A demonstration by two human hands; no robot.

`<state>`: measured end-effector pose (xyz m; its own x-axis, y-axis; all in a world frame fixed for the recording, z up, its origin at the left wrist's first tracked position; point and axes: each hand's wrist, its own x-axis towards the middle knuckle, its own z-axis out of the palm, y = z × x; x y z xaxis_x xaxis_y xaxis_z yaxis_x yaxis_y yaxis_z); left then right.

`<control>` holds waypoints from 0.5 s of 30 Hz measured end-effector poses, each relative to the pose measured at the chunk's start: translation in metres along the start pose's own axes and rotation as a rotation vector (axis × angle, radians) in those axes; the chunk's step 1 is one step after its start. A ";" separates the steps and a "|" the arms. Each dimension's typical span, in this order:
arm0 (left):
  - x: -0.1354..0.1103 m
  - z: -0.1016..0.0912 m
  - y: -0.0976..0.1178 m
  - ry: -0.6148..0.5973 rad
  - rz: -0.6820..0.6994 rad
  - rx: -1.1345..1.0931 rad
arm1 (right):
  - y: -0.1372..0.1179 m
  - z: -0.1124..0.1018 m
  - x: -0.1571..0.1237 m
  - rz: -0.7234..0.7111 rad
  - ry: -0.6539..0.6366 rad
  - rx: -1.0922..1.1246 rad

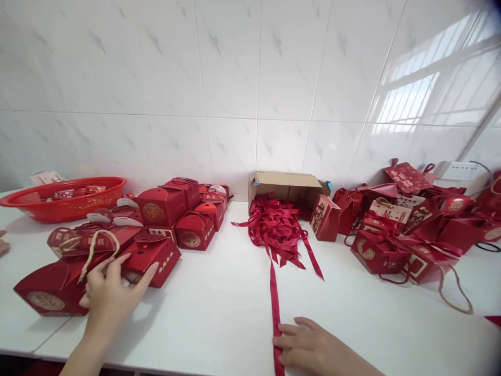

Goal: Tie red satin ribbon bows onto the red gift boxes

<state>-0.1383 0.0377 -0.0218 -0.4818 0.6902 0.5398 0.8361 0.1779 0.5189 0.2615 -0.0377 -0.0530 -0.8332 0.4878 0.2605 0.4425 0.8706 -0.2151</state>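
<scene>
Red ribbon (275, 292): one long strip comes down from the ribbon pile (274, 224) and lies on the white table (219, 308).
Right hand (307, 344): its fingers lie across the strip, a bit bent, with small gaps between them. They touch it, but I cannot tell if they pinch it.
Left hand (113, 292): the thumb is spread wide from the pointing finger, and both are at the near red box (166, 261). I cannot tell if they have a tight hold.
Big red box (49, 290): it sits just left of that hand and has a round gold picture. A twisted rope handle (116, 240) loops up beside it.
More red boxes (162, 206): they sit in a bunch behind the left hand, some on top of others.
Cardboard box (289, 179): it lies by the tiled wall (227, 78), and the pile spills out of its open front.
Right side: a tall red box (326, 219) stands beside the cardboard, near a heap of gift boxes (379, 253), some with bows.
Far left: a red basket (58, 209) holds small packets, and another person's fingertips (3, 244) poke in.
</scene>
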 end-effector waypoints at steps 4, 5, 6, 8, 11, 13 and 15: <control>-0.021 -0.001 -0.003 0.012 0.184 -0.081 | -0.007 0.017 -0.017 -0.023 0.192 -0.090; -0.028 -0.001 -0.001 0.001 0.232 -0.115 | -0.009 0.020 -0.022 -0.017 0.246 -0.081; -0.034 -0.002 0.001 -0.016 0.272 -0.150 | -0.012 0.023 -0.027 -0.013 0.304 -0.065; -0.048 -0.005 0.009 -0.104 0.333 -0.212 | -0.017 0.026 -0.037 0.008 0.414 -0.015; -0.071 -0.011 0.027 -0.336 0.390 -0.295 | -0.022 0.020 -0.046 0.132 0.587 0.143; -0.085 -0.014 0.040 -0.497 0.416 -0.355 | -0.024 0.010 -0.048 0.249 0.739 0.304; -0.095 -0.016 0.051 -0.640 0.445 -0.415 | -0.029 -0.005 -0.050 0.362 0.938 0.410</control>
<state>-0.0543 -0.0300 -0.0358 0.2088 0.9172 0.3394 0.6886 -0.3843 0.6150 0.2922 -0.0871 -0.0552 -0.0134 0.7175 0.6964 0.3215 0.6626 -0.6765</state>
